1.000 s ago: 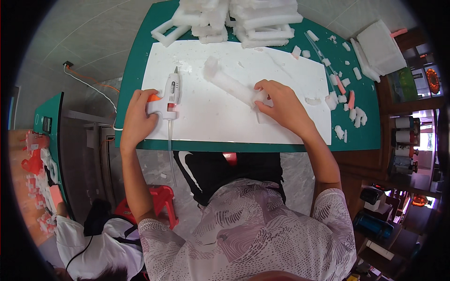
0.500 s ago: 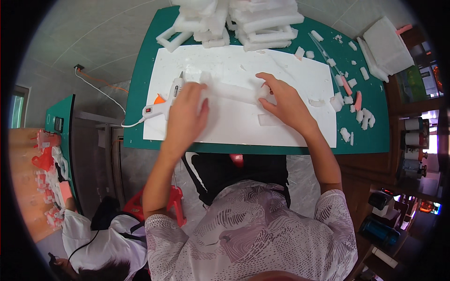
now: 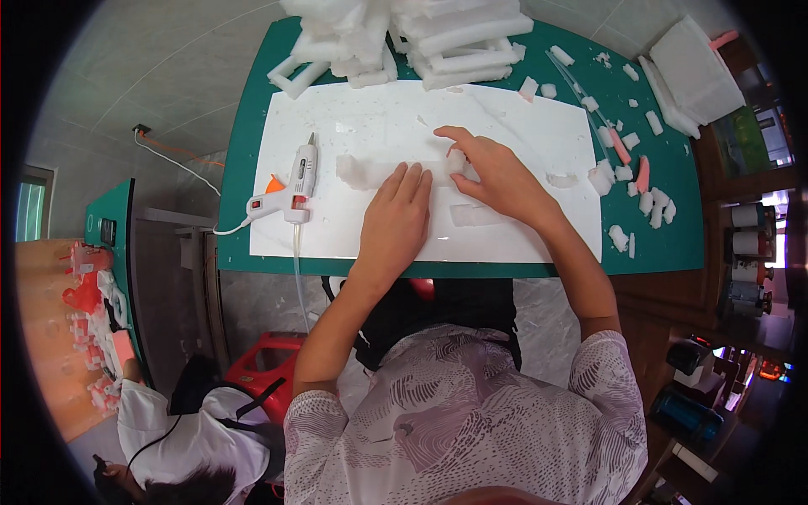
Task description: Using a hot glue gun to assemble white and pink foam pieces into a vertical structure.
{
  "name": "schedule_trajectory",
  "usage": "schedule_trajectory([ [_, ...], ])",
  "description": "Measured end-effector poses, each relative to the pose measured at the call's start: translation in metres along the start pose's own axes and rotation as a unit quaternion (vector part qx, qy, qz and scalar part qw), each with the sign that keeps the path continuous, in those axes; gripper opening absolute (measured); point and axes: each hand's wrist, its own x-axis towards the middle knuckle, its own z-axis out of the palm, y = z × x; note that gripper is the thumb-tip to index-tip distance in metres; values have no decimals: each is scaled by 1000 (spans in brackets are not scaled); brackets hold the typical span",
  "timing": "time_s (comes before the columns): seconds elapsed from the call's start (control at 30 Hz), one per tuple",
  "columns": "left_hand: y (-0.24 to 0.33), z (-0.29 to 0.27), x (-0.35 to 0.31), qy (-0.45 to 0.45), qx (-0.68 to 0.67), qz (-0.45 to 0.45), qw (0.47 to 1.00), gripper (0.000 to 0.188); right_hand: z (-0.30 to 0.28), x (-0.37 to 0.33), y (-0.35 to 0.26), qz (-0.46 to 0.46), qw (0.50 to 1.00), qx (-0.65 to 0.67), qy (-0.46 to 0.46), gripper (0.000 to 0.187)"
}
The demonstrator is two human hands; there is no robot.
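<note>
A long white foam strip (image 3: 368, 174) lies crosswise on the white board (image 3: 337, 231), with a small foam block standing at each end: the left block (image 3: 346, 167) and the right block (image 3: 455, 161). My left hand (image 3: 399, 206) rests flat on the strip, its fingers stretched out together. At the strip's right end, my right hand (image 3: 497, 175) has its thumb and fingers about the right block, the index finger reaching past it. A flat foam piece (image 3: 473, 215) lies just below. Left of the strip is a white glue gun (image 3: 301, 178) with an orange trigger, a clear glue stick in its rear.
Foam frames (image 3: 471, 38) are stacked at the back of the green mat (image 3: 244, 160). Foam scraps (image 3: 601, 178) and pink pieces (image 3: 643, 175) lie at the right, near large foam slabs (image 3: 694, 71). A white cord (image 3: 231, 230) trails leftward. Another person (image 3: 198, 438) sits lower left.
My left hand has moved right, from beside the glue gun onto the foam strip, uncovering the glue gun. My right hand stays at the strip's right end, now close about the block.
</note>
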Motion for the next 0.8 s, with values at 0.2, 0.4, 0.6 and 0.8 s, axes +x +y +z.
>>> schedule_trajectory([
  [0.2, 1, -1, -1, -8, 4, -5, 1000, 46, 0, 5, -2, 20, 999, -15, -47, 63],
  [0.4, 2, 1, -2, 13, -6, -15, 1000, 44, 3, 4, -5, 10, 999, -19, -35, 62],
  [0.6, 2, 0, -3, 11, -9, -18, 1000, 45, 3, 4, -4, -2, 999, -29, -33, 59],
  [0.8, 2, -1, -1, 14, -14, -21, 1000, 45, 6, 4, 0, -14, 999, -28, -22, 57],
])
